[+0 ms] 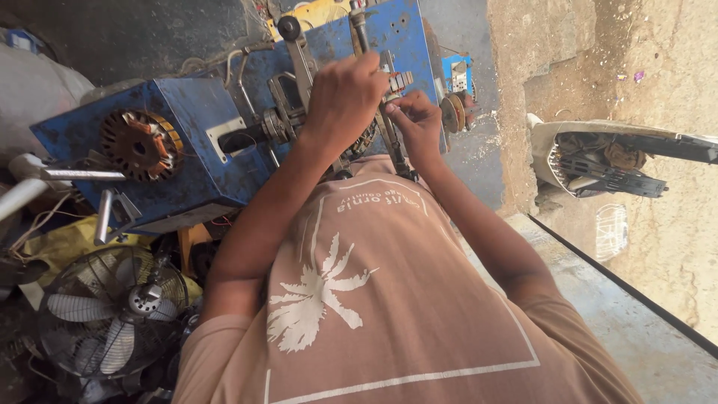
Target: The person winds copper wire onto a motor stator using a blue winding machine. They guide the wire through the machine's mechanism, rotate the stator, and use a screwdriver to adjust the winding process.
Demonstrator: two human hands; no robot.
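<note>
Blue winding machine point(187, 161), far centre: your left hand point(342, 96) is clenched around its upright metal rod point(361, 34); your right hand point(416, 123) pinches a small part beside the rod. Stator core point(139, 144) on the machine's left face. Fan point(111, 308), near left.

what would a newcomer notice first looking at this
First, the two hands meeting at the top centre: the left hand curled in a grip over a metal rod on the blue machine, the right hand pinching a small part beside it. Next, the copper-wound motor stator set into the machine's left end. Below it, at lower left, lies a dusty caged fan.
</note>
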